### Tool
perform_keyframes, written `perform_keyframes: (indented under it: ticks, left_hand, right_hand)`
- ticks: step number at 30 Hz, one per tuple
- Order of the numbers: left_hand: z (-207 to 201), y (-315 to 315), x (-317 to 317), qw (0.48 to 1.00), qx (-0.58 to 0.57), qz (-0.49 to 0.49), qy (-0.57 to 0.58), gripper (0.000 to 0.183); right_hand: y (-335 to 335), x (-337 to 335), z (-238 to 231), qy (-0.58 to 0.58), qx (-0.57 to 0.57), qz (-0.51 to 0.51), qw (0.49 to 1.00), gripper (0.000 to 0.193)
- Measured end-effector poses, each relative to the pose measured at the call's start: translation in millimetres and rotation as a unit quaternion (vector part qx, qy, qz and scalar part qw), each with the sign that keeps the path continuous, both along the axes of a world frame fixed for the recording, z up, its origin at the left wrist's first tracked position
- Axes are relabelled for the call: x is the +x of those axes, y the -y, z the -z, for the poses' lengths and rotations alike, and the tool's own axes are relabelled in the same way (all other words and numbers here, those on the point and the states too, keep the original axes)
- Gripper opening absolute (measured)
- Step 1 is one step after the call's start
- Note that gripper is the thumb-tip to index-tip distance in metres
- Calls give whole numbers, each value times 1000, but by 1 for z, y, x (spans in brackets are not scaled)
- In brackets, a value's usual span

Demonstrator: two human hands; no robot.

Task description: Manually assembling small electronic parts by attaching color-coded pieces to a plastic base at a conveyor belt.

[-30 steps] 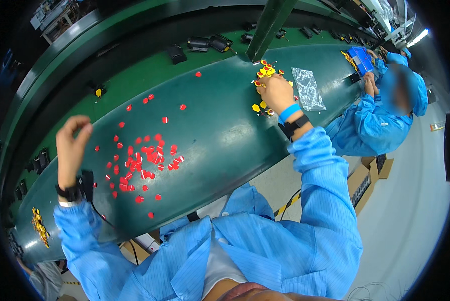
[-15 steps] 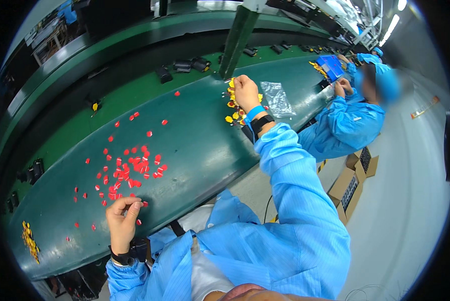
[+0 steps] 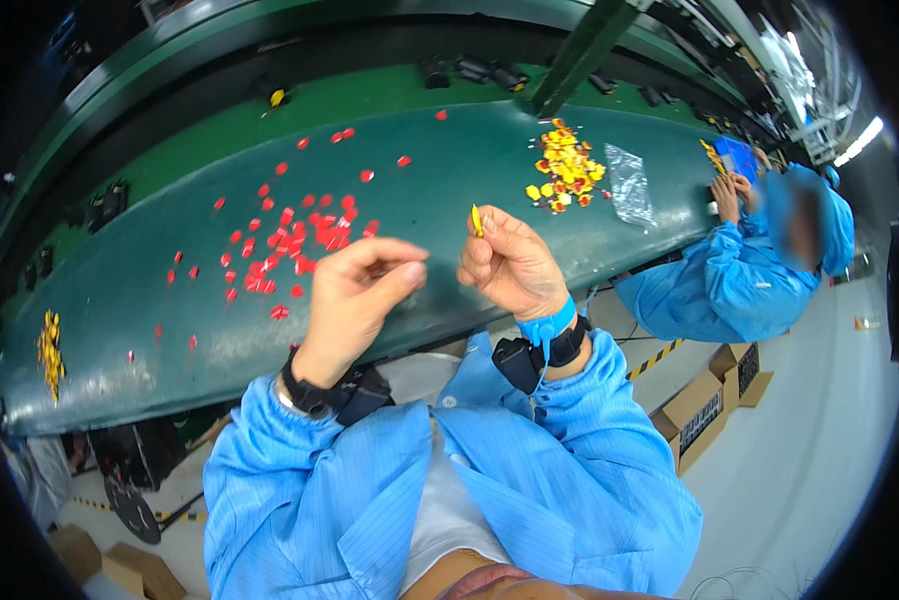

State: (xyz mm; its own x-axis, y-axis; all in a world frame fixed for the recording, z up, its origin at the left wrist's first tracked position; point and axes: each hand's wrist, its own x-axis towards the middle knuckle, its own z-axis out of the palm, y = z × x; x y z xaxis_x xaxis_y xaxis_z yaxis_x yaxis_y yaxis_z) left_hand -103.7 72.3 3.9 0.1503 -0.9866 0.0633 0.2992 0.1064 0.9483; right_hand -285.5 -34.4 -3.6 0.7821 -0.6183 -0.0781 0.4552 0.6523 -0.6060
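Yellow and slim where it is seen on edge, the yellow piece (image 3: 477, 221) stands nearly upright in the right hand (image 3: 514, 265), the grip pinched on its lower end between thumb and finger, over the near part of the green surface (image 3: 449, 190). It looks light enough for a fingertip hold; it is probably thin and fairly stiff, though the material cannot be told, and a smooth face could slip or turn under the skin. The sounder hold is likely low on the piece or along its edges, with gentle pressure in case it bends. The left hand (image 3: 354, 300) is just to the left, apart from the right, thumb and fingers curled toward each other; it is blurred, so whether that grip holds anything cannot be told. Farther off and left, red pieces (image 3: 289, 243) lie scattered, some touching; flat bits like these would probably lift more easily by an edge. On the far right, a heap of yellow parts (image 3: 567, 165) lies just left of a clear plastic bag (image 3: 627, 185), which looks limp and slick.
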Motion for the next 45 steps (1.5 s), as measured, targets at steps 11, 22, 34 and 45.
perform_keyframes:
  ticks: [11, 22, 34, 45]
  left_hand:
    - [0, -17, -3, 998, -4, -35, -51, 12]
    - [6, -23, 9, 998, -34, -45, 17, 7]
    - [50, -9, 59, 505, -173, 25, 845, 7]
    - [14, -39, 105, 679, -36, 1, 733, 9]
  right_hand:
    - [-43, 29, 4, -114, -68, 19, 991, 14]
    - [-52, 39, 4, -113, -75, -5, 991, 14]
    - [-27, -3, 25, 14, 36, -12, 999, 11]
    - [-9, -24, 31, 1, 43, 20, 999, 9]
